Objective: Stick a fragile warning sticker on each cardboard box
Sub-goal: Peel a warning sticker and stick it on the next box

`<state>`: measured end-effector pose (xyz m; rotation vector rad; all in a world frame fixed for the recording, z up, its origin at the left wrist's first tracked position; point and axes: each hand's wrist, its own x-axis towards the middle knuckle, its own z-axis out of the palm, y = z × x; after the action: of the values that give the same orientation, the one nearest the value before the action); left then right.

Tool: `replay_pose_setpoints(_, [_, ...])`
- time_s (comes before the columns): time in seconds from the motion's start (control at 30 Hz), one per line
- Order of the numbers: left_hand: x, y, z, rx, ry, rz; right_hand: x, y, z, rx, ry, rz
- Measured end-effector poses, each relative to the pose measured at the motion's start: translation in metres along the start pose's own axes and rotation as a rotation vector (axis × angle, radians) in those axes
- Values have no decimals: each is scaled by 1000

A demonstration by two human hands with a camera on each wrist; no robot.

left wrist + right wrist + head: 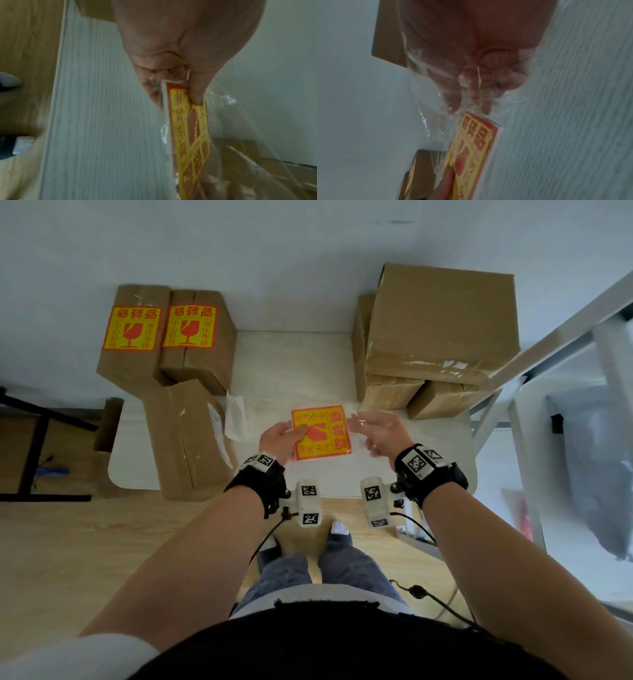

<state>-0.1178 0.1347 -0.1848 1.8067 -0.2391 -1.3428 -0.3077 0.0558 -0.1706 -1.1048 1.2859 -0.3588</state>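
A stack of yellow-and-red fragile stickers (322,433) in a clear plastic bag (426,121) hangs above the white table (291,361). My left hand (297,433) pinches the stack's left edge, thumb on top (197,88). My right hand (368,428) is at the bag's right end with its fingers (453,102) stretched out toward the stack (471,148), seen through the plastic. Two boxes at the back left carry stickers (132,328) (190,326). A plain box (188,440) leans at the table's left front. Plain boxes (442,320) are piled at the right.
A strip of white backing paper (234,419) lies beside the leaning box. A white metal rack (513,412) with a grey bag (599,457) stands to the right. A dark table frame (34,440) is on the wooden floor at left. My feet are under the table's front edge.
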Motion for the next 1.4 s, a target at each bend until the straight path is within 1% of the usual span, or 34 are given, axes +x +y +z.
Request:
replay_pose_setpoints(0.07, [-3,6,1,-18,-28,7,4,0,1,-86,23,3])
replay_pose_setpoints(0.13, [-4,12,3,1,-41,32,5,-3,3,-114,62,-4])
replay_pose_setpoints(0.27, [-10,25,10,-63,-112,67,2,-13,3,-272,103,-63])
replay_pose_setpoints(0.33, [-9,26,12,-71,-106,67,4,-13,1,-340,112,-53])
replay_pose_setpoints(0.4, [-9,26,11,-76,-73,63,7,-11,3,-417,119,-69])
replay_pose_setpoints(0.43, [-10,25,10,-82,-51,55,9,-9,4,-413,138,-84])
replay_pose_setpoints(0.53, [-6,20,6,-54,22,29,6,-7,7,-287,229,-66])
replay_pose_setpoints(0.6, [-5,17,2,-32,75,11,4,-3,6,-303,289,-99])
replay_pose_setpoints(0.67, [-2,11,-4,-18,107,-9,2,0,3,-315,313,-101])
replay_pose_setpoints(0.73, [1,6,-8,-21,127,1,-1,3,3,-309,339,-120])
replay_pose_setpoints(0.77, [2,4,-9,20,144,2,-2,6,2,-306,361,-135])
replay_pose_setpoints(0.83, [3,-1,-11,109,199,-14,-4,8,-1,-283,426,-148])
replay_pose_setpoints(0.97, [14,-13,-17,85,266,-63,-6,10,-14,-286,572,-89])
replay_pose_setpoints(1.0, [16,-13,-18,130,294,-90,-7,10,-18,-298,608,-97])
replay_pose_setpoints(1.07, [14,-14,-20,314,305,-141,-10,9,-24,-288,677,-118])
replay_pose_setpoints(1.1, [14,-14,-21,347,316,-157,-11,9,-26,-262,710,-125])
replay_pose_setpoints(1.13, [13,-14,-23,343,317,-143,-13,8,-27,-230,734,-132])
replay_pose_setpoints(1.17, [11,-13,-21,361,285,-137,-14,7,-28,-202,744,-145])
replay_pose_setpoints(1.23, [7,-15,-18,534,239,-131,-15,8,-27,-179,710,-192])
replay_pose_setpoints(1.27, [9,-12,-15,531,250,-187,-16,8,-25,-186,665,-210])
replay_pose_setpoints(1.3, [8,-10,-13,488,249,-197,-17,9,-23,-200,614,-220])
replay_pose_setpoints(1.33, [7,-9,-10,495,233,-164,-17,10,-20,-221,569,-231])
replay_pose_setpoints(1.4, [15,-7,-4,538,239,-238,-18,10,-13,-288,525,-259])
